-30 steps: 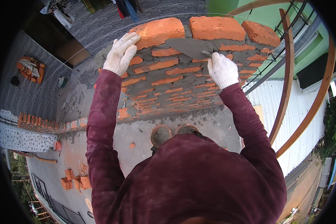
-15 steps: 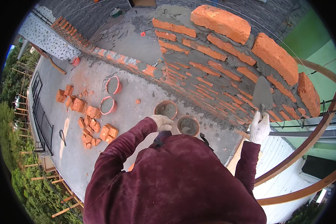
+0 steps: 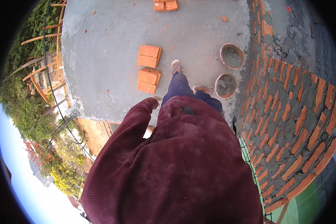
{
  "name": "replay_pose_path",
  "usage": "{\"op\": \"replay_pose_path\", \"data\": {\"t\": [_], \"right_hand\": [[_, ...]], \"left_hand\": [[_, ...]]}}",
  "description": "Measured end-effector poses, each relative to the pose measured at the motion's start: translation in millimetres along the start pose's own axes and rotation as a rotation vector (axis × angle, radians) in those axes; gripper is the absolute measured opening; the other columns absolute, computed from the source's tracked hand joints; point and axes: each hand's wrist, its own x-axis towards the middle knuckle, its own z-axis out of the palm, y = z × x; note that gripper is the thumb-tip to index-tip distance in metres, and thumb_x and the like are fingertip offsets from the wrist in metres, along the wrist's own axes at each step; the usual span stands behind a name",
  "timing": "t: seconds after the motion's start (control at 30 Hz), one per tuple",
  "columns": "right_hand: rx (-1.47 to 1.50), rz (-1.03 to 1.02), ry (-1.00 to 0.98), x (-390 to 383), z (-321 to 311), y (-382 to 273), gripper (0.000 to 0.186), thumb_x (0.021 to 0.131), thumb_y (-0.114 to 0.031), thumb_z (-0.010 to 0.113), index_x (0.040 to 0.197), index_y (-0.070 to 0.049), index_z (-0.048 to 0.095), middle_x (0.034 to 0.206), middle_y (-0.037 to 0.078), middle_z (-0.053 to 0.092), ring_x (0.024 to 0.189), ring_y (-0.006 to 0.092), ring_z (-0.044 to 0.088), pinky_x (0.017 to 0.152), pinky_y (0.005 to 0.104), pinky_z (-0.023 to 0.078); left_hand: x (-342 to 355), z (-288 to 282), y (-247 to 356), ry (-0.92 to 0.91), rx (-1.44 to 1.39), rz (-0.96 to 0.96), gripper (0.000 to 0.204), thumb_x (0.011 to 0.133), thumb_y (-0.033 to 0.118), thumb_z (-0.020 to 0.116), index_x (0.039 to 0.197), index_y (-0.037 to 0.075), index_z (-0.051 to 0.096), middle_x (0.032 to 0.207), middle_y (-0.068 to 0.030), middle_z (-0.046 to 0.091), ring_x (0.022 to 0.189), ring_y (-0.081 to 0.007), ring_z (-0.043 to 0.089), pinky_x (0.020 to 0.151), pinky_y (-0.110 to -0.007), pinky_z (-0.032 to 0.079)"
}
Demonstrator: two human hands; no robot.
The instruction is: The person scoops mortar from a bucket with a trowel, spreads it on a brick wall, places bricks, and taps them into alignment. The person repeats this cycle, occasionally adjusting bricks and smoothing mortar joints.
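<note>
Only a sliver of my left hand (image 3: 157,99), in a pale glove, shows past the maroon cuff. Its fingers are hidden behind the sleeve, and I make out nothing in it. Closest to it are two small stacks of orange bricks, a nearer stack (image 3: 148,80) and a farther stack (image 3: 149,56), on the grey concrete floor. My right hand is out of sight, and the trowel does not show. To the right of my feet stand two round tubs of grey mortar, a near tub (image 3: 216,86) and a far tub (image 3: 221,56).
A brick wall (image 3: 283,115) with rough grey joints rises along the right side. More bricks (image 3: 165,5) lie at the far edge. On the left the floor ends at wooden poles (image 3: 41,69) and a black cable (image 3: 50,82), with trees beyond.
My body has turned left, away from the wall, which now lies at my right. My right hand with the trowel has left the view. The brick stacks are now in front of me.
</note>
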Motion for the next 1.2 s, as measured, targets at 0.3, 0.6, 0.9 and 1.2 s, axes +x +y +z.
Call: {"op": "replay_pose_path", "data": {"t": [0.3, 0.6, 0.9, 1.2], "right_hand": [[0.619, 0.292, 0.249, 15.0, -234.3, -288.4, 0.018, 0.089, -0.002, 0.065, 0.104, -0.002, 0.054, 0.071, 0.009, 0.058, 0.052, 0.0225, 0.061, 0.044, 0.037, 0.051], [0.878, -0.07, 0.209, 90.3, -329.1, -493.7, 0.023, 0.093, -0.014, 0.068, 0.109, -0.003, 0.055, 0.079, 0.009, 0.062, 0.05, 0.0206, 0.06, 0.04, 0.0348, 0.051], [0.717, 0.101, -0.022, 223.8, -323.2, -508.3, 0.025, 0.09, -0.014, 0.069, 0.112, -0.002, 0.065, 0.087, 0.011, 0.069, 0.072, 0.0255, 0.069, 0.063, 0.0373, 0.057], [0.662, -0.107, 0.306, 319.6, -467.2, -730.4, 0.017, 0.089, -0.011, 0.071, 0.101, -0.004, 0.06, 0.078, 0.008, 0.063, 0.058, 0.019, 0.063, 0.047, 0.0333, 0.052]], "left_hand": [[-16.5, -22.4, 5.8, -0.183, -0.005, 0.145, 0.057, 0.088, 0.023, 0.071, 0.143, 0.017, 0.061, 0.13, -0.0167, 0.071, 0.116, -0.0317, 0.069, 0.103, -0.039, 0.051], [-7.0, -302.2, -31.9, 0.598, -0.731, 0.078, 0.061, 0.092, 0.02, 0.068, 0.15, 0.006, 0.053, 0.139, -0.0195, 0.065, 0.129, -0.0278, 0.062, 0.109, -0.036, 0.048], [37.0, -493.7, 0.9, 0.468, -0.769, 0.211, 0.062, 0.094, 0.024, 0.069, 0.149, 0.003, 0.052, 0.143, -0.0184, 0.063, 0.131, -0.0287, 0.061, 0.11, -0.037, 0.046], [62.6, -704.3, 17.1, 0.427, -1.021, 0.212, 0.064, 0.092, 0.027, 0.072, 0.146, -0.002, 0.054, 0.134, -0.0215, 0.067, 0.117, -0.026, 0.068, 0.103, -0.035, 0.051]]}}
